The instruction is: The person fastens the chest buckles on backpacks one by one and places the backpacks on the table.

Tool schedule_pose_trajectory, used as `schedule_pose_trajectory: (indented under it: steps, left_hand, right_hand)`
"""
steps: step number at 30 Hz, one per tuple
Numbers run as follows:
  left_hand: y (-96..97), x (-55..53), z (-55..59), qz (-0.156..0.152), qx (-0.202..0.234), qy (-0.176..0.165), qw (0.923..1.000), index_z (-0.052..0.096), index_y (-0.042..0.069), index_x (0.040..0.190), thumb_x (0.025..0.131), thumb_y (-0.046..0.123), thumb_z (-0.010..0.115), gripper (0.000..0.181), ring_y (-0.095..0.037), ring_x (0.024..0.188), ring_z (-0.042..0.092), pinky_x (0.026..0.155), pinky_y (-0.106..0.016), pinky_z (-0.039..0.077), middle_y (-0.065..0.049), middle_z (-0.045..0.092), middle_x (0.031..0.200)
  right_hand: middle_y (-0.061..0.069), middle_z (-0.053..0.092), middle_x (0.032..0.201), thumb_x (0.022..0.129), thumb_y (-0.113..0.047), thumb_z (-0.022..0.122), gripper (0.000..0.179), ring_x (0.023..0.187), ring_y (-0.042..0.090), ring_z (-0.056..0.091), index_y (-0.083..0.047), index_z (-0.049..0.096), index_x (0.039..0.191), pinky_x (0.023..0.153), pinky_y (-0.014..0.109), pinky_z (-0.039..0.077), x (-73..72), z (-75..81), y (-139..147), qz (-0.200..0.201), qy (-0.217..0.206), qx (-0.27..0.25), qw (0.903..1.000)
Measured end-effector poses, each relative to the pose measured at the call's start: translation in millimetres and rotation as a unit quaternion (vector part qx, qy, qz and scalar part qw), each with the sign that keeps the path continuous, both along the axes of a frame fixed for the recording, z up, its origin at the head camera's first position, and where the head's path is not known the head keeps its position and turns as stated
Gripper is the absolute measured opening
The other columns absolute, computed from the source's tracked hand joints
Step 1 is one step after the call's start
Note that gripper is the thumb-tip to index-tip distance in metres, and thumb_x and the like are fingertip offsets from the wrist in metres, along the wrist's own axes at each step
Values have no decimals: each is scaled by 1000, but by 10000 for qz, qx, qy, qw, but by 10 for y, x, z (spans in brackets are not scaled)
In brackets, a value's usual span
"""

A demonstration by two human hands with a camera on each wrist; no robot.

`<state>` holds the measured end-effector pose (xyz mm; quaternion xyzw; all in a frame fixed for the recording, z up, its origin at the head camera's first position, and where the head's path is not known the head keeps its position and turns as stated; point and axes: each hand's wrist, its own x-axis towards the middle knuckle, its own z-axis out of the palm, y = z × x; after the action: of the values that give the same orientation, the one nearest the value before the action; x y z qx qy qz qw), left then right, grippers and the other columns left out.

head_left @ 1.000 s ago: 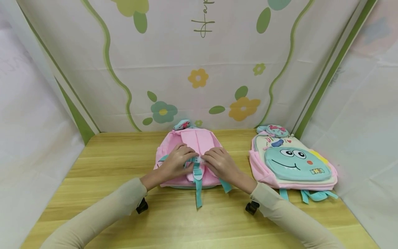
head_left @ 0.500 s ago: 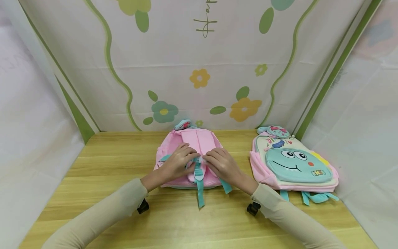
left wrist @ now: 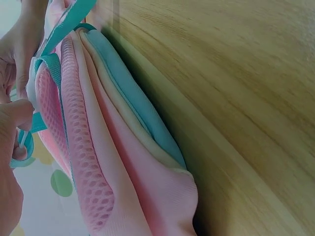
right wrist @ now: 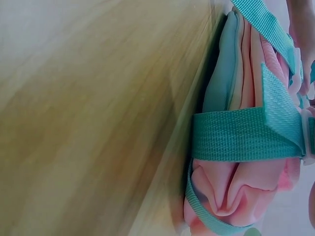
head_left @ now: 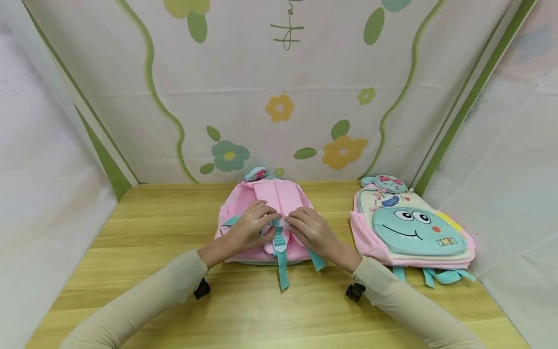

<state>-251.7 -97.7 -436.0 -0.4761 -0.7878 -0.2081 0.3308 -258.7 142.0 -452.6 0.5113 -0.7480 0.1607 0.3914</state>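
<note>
A pink child's backpack (head_left: 285, 194) lies back side up on the table in the head view. Over its middle, my two hands almost meet at the fingertips. My left hand (head_left: 250, 225) pinches a teal webbing strap (left wrist: 38, 123) between thumb and fingers. My right hand (head_left: 311, 231) pinches at a small whitish plastic buckle (head_left: 284, 222), mostly covered by fingers. Just below, a white strap adjuster (head_left: 279, 244) carries a teal strap end (head_left: 283, 271) that hangs over the bag's lower edge. In the right wrist view, a wide teal strap (right wrist: 236, 137) runs to a white buckle (right wrist: 308, 135).
To the right lies a second pink backpack (head_left: 418, 230) with a teal cartoon face, front up, against the side cloth. Both bags have a small round pouch, as on the near one (head_left: 256, 173). Floral cloth (head_left: 244, 116) closes off the back of the wooden table (head_left: 157, 232).
The hands stay at the same spot on the straps, with only slight finger shifts. The hanging strap end has swung a little to the right. The camera view has shifted slightly.
</note>
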Motion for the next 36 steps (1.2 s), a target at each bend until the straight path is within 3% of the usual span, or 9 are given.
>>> schedule_pose_trajectory:
  steps: [8, 22, 27, 36]
  left_hand:
    - [52, -9, 13, 4, 110, 7, 9999, 75, 1, 105, 73, 5, 87, 34, -21, 92, 68, 103, -48, 51, -9, 72, 97]
    - [-13, 51, -5, 265, 124, -45, 9996, 77, 8, 105, 73, 14, 88, 35, -20, 93, 68, 101, -57, 49, -4, 72, 95]
    - [-59, 64, 15, 318, 154, -240, 9991, 77, 10, 104, 74, 18, 87, 33, -20, 95, 69, 100, -56, 49, -4, 73, 98]
    - [-228, 98, 54, 450, 432, -579, 9964, 79, 10, 97, 68, 24, 88, 34, -22, 94, 68, 98, -51, 47, -2, 76, 96]
  right_hand:
    - [11, 71, 104, 76, -1, 85, 36, 99, 25, 64, 1, 74, 110, 88, 35, 56, 8, 27, -5, 84, -107, -70, 9999]
    - [8, 71, 102, 76, -4, 87, 37, 95, 22, 63, -2, 75, 111, 84, 33, 56, 27, 17, -10, 130, -324, 20, 9994]
    - [6, 72, 99, 78, -9, 87, 31, 94, 21, 64, -4, 76, 107, 82, 34, 55, 37, 25, -24, -15, -659, 27, 9978]
    - [3, 74, 100, 81, -14, 87, 27, 96, 20, 64, -7, 77, 105, 87, 38, 54, 59, 85, -18, -227, -1307, 134, 9911]
